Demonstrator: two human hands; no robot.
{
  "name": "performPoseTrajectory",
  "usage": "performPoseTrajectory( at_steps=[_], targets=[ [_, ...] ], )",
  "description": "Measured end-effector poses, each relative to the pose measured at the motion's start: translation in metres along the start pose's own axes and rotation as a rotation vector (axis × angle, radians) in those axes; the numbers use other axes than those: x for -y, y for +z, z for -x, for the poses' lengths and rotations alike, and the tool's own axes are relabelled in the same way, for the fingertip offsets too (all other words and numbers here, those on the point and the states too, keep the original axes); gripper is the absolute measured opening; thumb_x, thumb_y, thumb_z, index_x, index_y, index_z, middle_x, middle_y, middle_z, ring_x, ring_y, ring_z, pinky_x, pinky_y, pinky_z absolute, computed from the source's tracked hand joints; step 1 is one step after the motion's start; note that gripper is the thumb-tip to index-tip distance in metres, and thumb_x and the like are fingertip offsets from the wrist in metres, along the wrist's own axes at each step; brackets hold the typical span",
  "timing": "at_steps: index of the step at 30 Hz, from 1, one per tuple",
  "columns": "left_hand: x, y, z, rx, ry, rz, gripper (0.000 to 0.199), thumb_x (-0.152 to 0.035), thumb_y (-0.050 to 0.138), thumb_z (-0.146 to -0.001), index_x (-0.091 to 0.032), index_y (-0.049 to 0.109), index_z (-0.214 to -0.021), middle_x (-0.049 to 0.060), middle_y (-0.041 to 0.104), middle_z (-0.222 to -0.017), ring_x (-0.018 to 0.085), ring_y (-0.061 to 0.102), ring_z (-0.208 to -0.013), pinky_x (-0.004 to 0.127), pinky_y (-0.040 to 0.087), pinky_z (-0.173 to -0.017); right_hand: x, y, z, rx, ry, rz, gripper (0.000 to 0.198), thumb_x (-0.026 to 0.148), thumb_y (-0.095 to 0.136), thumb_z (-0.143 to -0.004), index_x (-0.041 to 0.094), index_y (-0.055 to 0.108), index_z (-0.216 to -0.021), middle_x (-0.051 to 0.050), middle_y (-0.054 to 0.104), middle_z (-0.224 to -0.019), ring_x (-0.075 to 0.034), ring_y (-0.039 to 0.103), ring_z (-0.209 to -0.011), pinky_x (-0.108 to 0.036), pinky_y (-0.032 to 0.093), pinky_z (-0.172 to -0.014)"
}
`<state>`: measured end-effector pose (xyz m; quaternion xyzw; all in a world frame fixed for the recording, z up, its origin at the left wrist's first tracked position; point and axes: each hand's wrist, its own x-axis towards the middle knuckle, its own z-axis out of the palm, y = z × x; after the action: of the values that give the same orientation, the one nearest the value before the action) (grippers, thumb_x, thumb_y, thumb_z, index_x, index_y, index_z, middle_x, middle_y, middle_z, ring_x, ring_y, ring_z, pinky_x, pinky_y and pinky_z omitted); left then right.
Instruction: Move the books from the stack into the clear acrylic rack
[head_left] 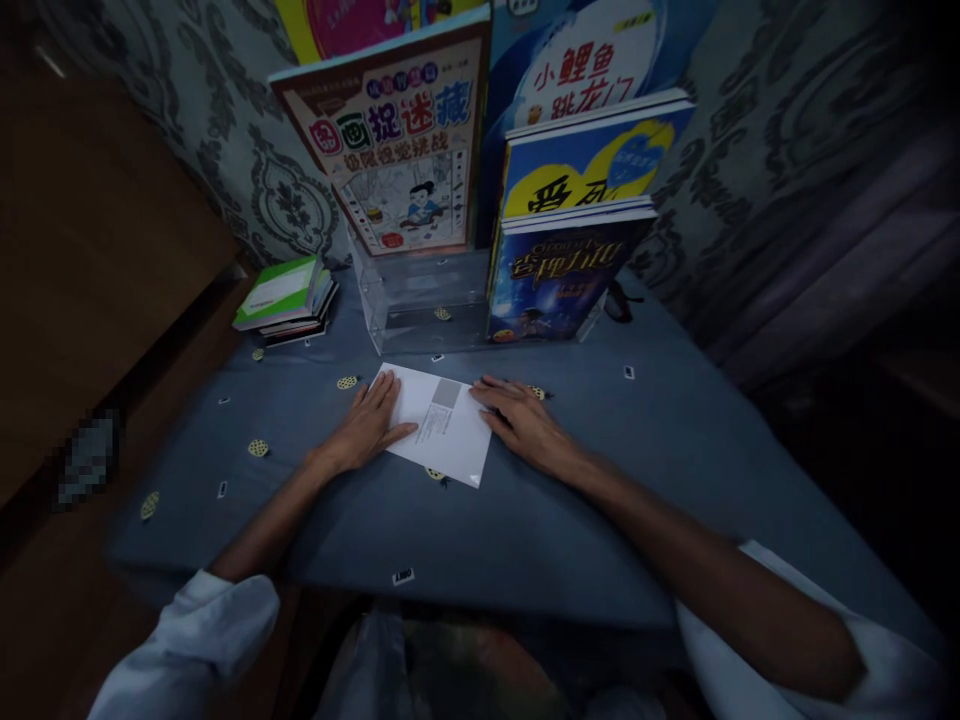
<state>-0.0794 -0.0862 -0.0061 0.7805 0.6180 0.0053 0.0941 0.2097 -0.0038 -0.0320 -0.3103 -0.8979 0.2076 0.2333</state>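
Note:
A thin white rectangular sheet or booklet (409,405) with a grey block and small print lies slightly turned on the cloth-covered table. My left hand (371,420) rests flat over its left side, fingers stretched out and thumb pointing inward. On the opposite side, my right hand (523,418) lies palm down with its fingertips at the upper right edge, its thumb apart from the other fingers. Whether the white piece has several pages cannot be made out. Just beyond it stands a clear acrylic book rack (431,275).
Upright in the rack are a picture-puzzle book (409,150), a dark blue book (559,275) and a blue-and-yellow book (517,185). A stack of small books, green one on top (281,292), sits at the back left. A dark grey-blue patterned cloth (322,540) covers the table.

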Motion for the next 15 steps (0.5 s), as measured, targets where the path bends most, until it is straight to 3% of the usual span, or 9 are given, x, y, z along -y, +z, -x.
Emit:
performPoseTrajectory(
  at_steps=[7, 15],
  targets=[
    [-0.006, -0.001, -0.024, -0.008, 0.099, 0.008, 0.085, -0.073, 0.021, -0.098, -0.017, 0.01, -0.163, 0.015, 0.011, -0.169, 0.029, 0.006, -0.157, 0.052, 0.01, -0.126, 0.001, -0.001, 0.0, -0.009, -0.003, 0.007, 0.04, 0.02, 0.048, -0.096, 0.026, 0.062, -0.133, -0.009, 0.063, -0.142, -0.032, 0.05, -0.139, -0.064, 0.039, -0.114],
    [-0.025, -0.003, -0.005, 0.01, 0.229, -0.032, 0.071, -0.068, 0.023, -0.101, -0.031, 0.019, -0.161, 0.007, 0.019, -0.169, 0.028, 0.006, -0.158, 0.058, 0.002, -0.125, 0.006, 0.0, 0.002, 0.001, -0.025, 0.049, 0.039, 0.021, 0.046, -0.098, 0.024, 0.065, -0.131, -0.011, 0.062, -0.143, -0.031, 0.049, -0.14, -0.062, 0.039, -0.115]
  ],
)
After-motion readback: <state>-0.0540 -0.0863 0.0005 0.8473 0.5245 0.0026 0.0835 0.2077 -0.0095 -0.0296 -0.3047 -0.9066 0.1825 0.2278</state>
